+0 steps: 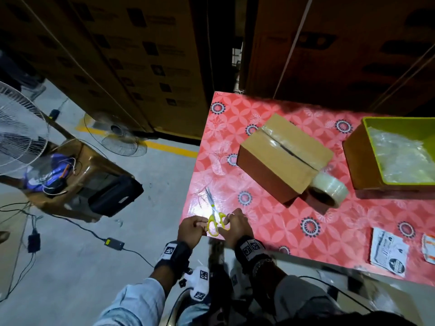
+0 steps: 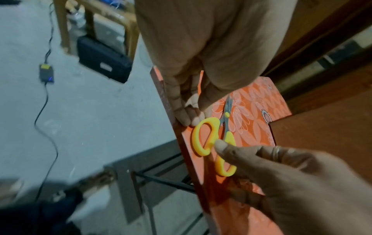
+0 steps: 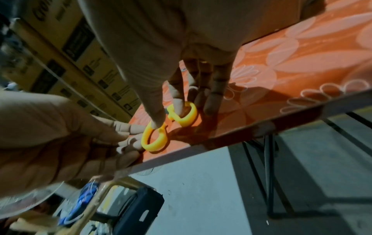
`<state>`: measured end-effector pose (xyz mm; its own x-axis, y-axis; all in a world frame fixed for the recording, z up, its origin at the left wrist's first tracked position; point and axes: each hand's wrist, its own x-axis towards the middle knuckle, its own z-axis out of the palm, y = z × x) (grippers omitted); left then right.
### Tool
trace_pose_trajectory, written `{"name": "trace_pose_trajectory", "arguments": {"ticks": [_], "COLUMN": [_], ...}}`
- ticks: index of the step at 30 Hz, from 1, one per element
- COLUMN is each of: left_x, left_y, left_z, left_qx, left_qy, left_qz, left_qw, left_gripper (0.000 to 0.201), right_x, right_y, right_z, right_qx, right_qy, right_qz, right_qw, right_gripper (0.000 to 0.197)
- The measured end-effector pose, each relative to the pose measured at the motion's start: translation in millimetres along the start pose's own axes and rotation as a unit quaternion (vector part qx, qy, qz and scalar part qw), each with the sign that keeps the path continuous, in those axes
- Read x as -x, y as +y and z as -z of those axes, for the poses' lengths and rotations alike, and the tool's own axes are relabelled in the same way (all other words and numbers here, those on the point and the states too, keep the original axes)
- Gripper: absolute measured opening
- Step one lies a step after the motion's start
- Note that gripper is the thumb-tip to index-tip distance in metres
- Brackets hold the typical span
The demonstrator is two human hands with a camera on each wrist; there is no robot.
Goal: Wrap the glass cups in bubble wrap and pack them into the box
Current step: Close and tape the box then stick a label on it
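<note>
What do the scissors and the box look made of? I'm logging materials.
Scissors: glossy yellow handles, probably moulded plastic; thin grey shiny blades, likely steel.
Box: matte brown walls, looks like cardboard; a clear shiny strip along its top seam, seemingly plastic tape.

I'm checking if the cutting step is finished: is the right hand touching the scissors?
Touching. The right wrist view shows the right hand with fingers on the yellow loops of the scissors.
</note>
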<state>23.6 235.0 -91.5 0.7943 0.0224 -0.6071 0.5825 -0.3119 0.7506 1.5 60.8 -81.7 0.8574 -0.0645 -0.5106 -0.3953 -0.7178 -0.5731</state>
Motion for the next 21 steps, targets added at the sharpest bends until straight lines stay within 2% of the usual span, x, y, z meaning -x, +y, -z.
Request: {"name": "trace_pose_trajectory", "arguments": {"ticks": [3,6,10,13,16,18,21], "left_x": [0.5,2.0,10.0,24.8,39.9,48.9,58.6], "left_y": [6.3,15.9,34.6,60.5,95.2,116.8,143.4], "left_z": [4.1,10.4,17.8,20.9,26.5,26.8,14.0], "left_qx": [0.059,0.101,0.103,0.103,0.075,0.030,0.020], "left_qy": [-0.039,-0.074,-0.111,-0.118,-0.130,-0.150,-0.183], "left_qz": [0.036,0.031,0.017,-0.045,-0.155,-0.234,-0.286], "left_qw": [0.997,0.992,0.988,0.987,0.976,0.960,0.940], "left_gripper": [0.021,0.014,0.010,0.012,0.017,0.021,0.026], "right_x": [-8.6,-11.6,-9.0,-2.7,15.6,30.3,53.9], "right_y": [-2.8,-1.5,0.4,-1.0,-11.5,-15.8,-18.2], "right_z": [0.9,2.1,4.5,15.4,42.2,63.6,100.4], "right_qx": [-0.061,-0.139,-0.276,-0.391,-0.476,-0.518,-0.516], "right_qy": [0.024,0.044,0.027,0.032,0.045,0.061,0.121], "right_qz": [-0.027,-0.038,-0.079,-0.093,-0.062,-0.040,0.033], "right_qw": [0.997,0.989,0.958,0.915,0.876,0.852,0.847], "right_gripper": [0.035,0.031,0.022,0.023,0.029,0.034,0.034]}}
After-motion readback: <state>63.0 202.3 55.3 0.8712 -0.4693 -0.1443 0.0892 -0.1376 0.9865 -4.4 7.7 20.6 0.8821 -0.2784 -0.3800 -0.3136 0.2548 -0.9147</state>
